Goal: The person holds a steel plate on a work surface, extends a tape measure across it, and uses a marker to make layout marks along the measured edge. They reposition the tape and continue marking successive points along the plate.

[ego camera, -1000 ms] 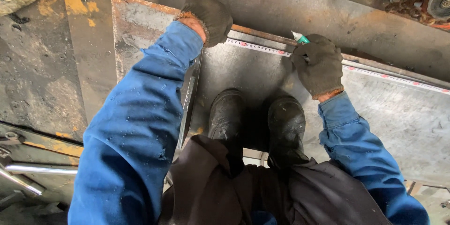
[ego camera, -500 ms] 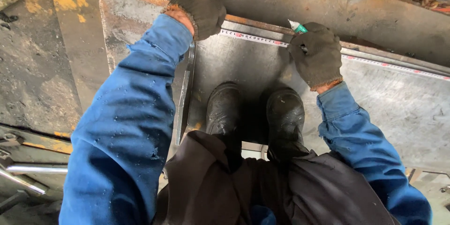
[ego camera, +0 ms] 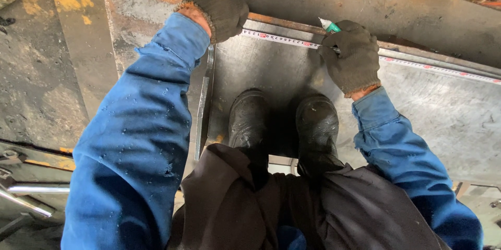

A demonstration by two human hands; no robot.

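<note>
- The tape (ego camera: 282, 39) lies flat along the far edge of the steel plate (ego camera: 433, 119), its white strip running on to the right; laid at the edge, it reads length straight off the plate's own border;
- The left hand (ego camera: 219, 6), gloved, curls shut over the tape's near end at the plate's edge, pinning it so the strip cannot slide;
- The right hand (ego camera: 355, 59), also gloved, is closed on a marker (ego camera: 329, 25) with a green-and-white tip, the tip standing just above the tape, close enough to set a mark against its scale;
- Both boots (ego camera: 282, 125) stand on the plate between the arms; the person's weight probably steadies it;
- A thin metal strip (ego camera: 204, 99) lies by the left sleeve;
- Rusty, yellow-stained floor (ego camera: 47, 72) surrounds the plate.
</note>
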